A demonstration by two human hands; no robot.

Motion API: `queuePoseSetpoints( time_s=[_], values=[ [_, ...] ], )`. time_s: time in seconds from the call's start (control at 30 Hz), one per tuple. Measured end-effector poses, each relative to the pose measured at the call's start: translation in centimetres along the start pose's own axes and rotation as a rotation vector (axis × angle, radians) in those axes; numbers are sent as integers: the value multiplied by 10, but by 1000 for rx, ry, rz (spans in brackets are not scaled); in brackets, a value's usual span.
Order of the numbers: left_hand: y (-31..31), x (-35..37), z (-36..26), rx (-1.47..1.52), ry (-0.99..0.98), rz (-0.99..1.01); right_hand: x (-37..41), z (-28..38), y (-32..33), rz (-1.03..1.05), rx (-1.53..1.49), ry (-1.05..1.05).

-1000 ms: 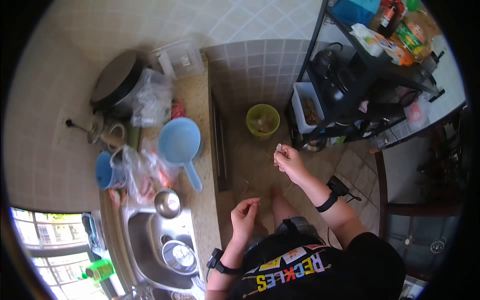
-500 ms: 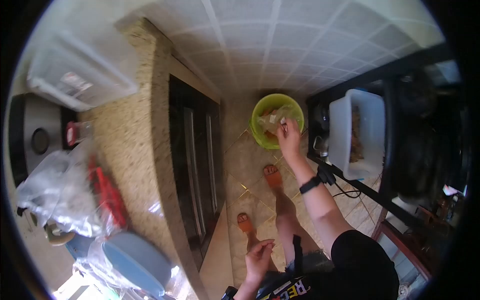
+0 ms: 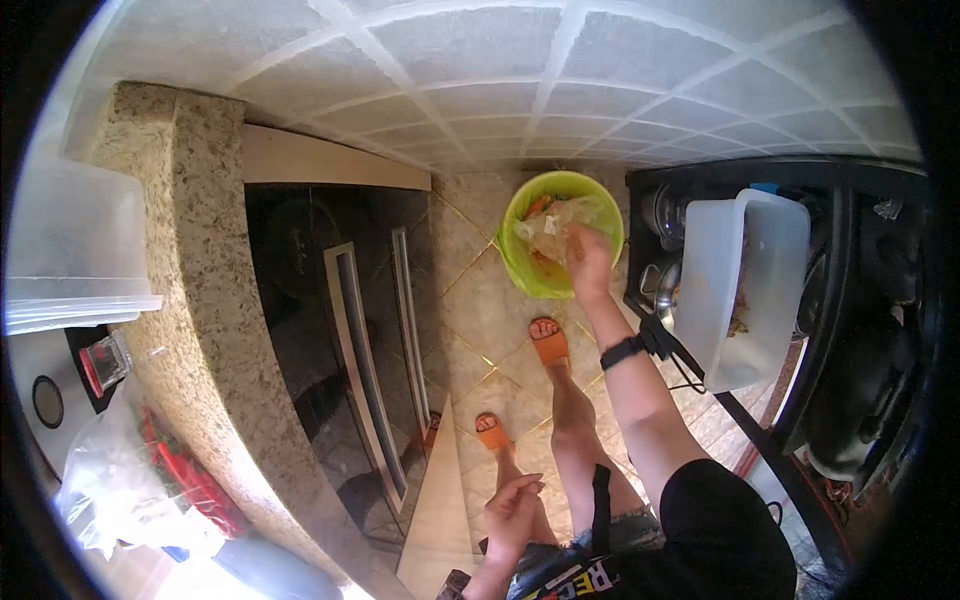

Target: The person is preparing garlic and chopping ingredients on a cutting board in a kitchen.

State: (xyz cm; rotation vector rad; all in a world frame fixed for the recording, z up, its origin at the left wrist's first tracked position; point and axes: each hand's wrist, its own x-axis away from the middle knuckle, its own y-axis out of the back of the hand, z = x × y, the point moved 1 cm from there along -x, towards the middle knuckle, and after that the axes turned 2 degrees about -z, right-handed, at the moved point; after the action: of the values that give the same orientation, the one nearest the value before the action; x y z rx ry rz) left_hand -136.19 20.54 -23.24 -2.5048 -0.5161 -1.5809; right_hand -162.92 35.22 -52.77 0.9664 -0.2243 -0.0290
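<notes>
My right hand [image 3: 588, 255] reaches over the right side of a yellow-green bin [image 3: 530, 281] on the floor. Its fingers are bent and mostly hidden, beside a clear crumpled plastic bag [image 3: 562, 218]; whether they grip the bag cannot be made out. Orange and brown scraps lie in the bin under the bag. My left hand [image 3: 514, 505] is held in front of my body with its fingers curled together, and nothing shows in it.
A granite counter [image 3: 200, 250] runs along the left, with a clear plastic box [image 3: 75, 225] and red peppers in a bag [image 3: 195, 485]. On the black rack [image 3: 740, 170] at right stands a white tub [image 3: 712, 290].
The view has shifted, so the counter and rack look different. My right hand has come lower over the bin's right side, and its fingers are less visible.
</notes>
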Motion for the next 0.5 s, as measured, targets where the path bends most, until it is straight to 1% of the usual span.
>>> queuePoseSetpoints(
  time_s=[0.03, 0.07, 0.13, 0.17, 0.23, 0.27, 0.33, 0.37, 0.43, 0.5],
  values=[
    [-1, 3, -2, 0, 0, -1, 0, -12, -9, -208, 48, 281],
    [0, 5, -5, 2, 1, 5, -1, -18, -13, -212, 45, 284],
    [0, 9, -12, 12, -6, -2, -5, -17, -17, 197, -729, -525],
    [0, 15, -18, -5, -26, -17, -2, -14, -10, 200, -729, -520],
    [2, 28, -26, -17, -68, -31, -1, 16, 27, 139, -1072, -823],
    [2, 35, -26, 8, -84, -24, -2, 34, 47, 146, -1079, -804],
    [4, 51, -29, 47, -121, -26, 3, 70, 87, 222, -1590, -838],
    [5, 62, -32, 52, -135, -19, 10, 88, 108, 237, -1592, -820],
    [8, 86, -35, 70, -179, -20, 24, 128, 150, 382, -1916, -740],
    [13, 111, -32, 71, -269, 29, 43, 166, 185, 448, -1922, -647]
  ],
)
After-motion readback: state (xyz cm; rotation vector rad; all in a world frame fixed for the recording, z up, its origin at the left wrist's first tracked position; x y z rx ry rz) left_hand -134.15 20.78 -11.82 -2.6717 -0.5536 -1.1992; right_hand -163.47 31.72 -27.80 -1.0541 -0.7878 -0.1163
